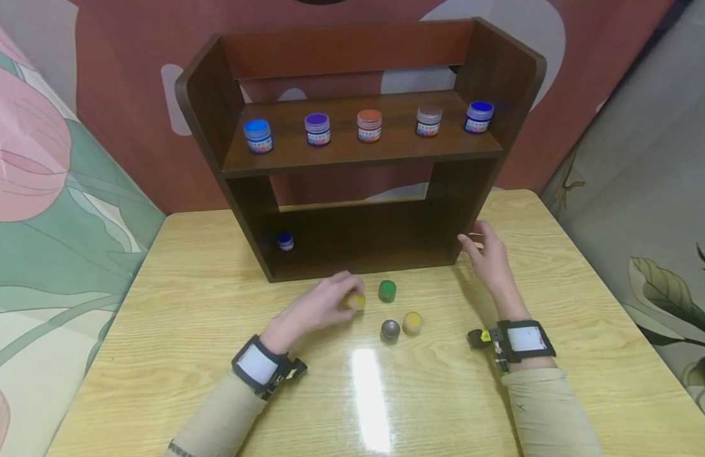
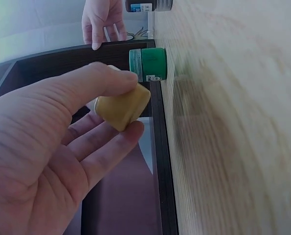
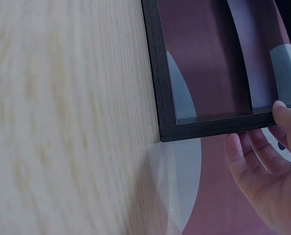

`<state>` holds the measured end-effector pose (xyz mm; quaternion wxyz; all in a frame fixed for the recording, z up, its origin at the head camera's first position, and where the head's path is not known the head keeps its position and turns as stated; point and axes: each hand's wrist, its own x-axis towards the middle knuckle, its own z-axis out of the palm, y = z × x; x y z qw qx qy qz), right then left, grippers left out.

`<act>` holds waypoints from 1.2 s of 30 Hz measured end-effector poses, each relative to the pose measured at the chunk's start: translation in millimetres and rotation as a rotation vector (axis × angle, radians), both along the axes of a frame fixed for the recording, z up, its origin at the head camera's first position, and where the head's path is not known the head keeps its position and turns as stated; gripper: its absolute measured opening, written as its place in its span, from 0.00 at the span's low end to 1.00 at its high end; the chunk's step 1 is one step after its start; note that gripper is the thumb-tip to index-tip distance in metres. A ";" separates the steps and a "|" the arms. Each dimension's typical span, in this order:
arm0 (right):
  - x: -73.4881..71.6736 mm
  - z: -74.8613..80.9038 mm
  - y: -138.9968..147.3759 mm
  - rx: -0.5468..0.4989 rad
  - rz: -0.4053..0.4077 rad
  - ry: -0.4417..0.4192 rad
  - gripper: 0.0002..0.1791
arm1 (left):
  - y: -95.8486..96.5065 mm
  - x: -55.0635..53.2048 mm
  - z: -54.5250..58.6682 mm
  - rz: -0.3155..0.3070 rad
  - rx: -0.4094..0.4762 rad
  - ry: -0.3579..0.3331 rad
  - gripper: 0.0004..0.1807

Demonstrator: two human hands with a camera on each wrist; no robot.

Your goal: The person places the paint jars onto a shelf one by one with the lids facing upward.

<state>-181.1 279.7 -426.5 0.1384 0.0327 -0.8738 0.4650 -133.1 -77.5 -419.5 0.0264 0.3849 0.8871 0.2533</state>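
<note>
My left hand pinches a small yellow paint jar between thumb and fingers, in front of the dark wooden shelf. In the left wrist view the yellow jar is tilted in the fingertips, with a green-lidded jar just beyond it. My right hand is at the shelf's right side panel, thumb at the front edge and fingers along the outer face. Standing on the table near the left hand are the green jar, a dark brown jar and another yellow jar.
The upper board holds a light blue jar, a purple jar, an orange-red jar, a grey-brown jar and a dark blue jar. A small dark blue jar stands at the left of the lower compartment.
</note>
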 end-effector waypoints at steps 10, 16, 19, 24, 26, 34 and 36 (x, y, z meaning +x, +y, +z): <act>0.3 0.2 0.2 0.006 0.006 0.008 0.25 | -2.0 -1.5 -1.8 -0.008 -0.026 0.019 0.20; -1.2 -2.3 1.3 0.013 0.008 0.009 0.25 | -3.3 -3.4 -2.5 -0.029 -0.032 0.070 0.18; -1.3 -2.2 1.3 0.013 0.007 0.007 0.25 | -3.4 -3.7 -2.6 -0.028 -0.029 0.060 0.17; -1.1 -1.8 1.4 0.010 0.004 -0.002 0.25 | -3.6 -3.6 -3.5 -0.021 -0.028 0.078 0.16; -0.9 -1.3 1.3 0.006 0.004 -0.006 0.26 | -3.6 -3.4 -3.9 -0.017 -0.032 0.088 0.15; -1.2 -1.1 1.0 0.004 0.009 -0.006 0.26 | -3.4 -2.3 -5.8 0.006 -0.071 0.067 0.14; -0.9 -1.3 1.0 0.006 0.010 -0.002 0.26 | -3.3 -2.4 -6.1 0.007 -0.072 0.065 0.15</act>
